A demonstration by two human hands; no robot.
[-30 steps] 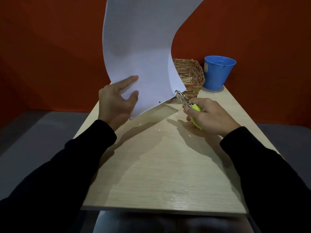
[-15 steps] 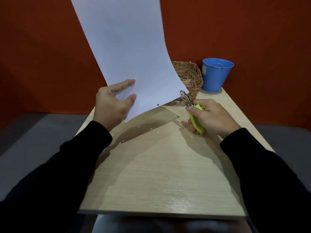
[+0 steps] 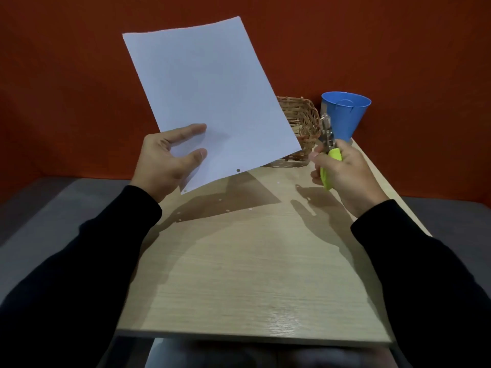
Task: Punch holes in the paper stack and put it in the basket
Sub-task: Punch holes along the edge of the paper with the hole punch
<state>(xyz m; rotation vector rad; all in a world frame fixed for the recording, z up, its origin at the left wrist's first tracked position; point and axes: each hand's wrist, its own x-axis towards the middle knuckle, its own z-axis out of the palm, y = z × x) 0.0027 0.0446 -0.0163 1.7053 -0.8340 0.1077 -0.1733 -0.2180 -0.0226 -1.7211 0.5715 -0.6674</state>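
You had one wide-angle camera on your head, looking forward and down over both black sleeves at the pale wood-grain table point(image 3: 239, 274). It sat close above your left hand point(image 3: 170, 158) and right hand point(image 3: 342, 171), facing the orange-red wall point(image 3: 398, 49) beyond them. No second view shared the scene.

Matt white paper point(image 3: 210, 102), woven wicker basket point(image 3: 303, 120), glossy wood-grain table point(image 3: 252, 274)
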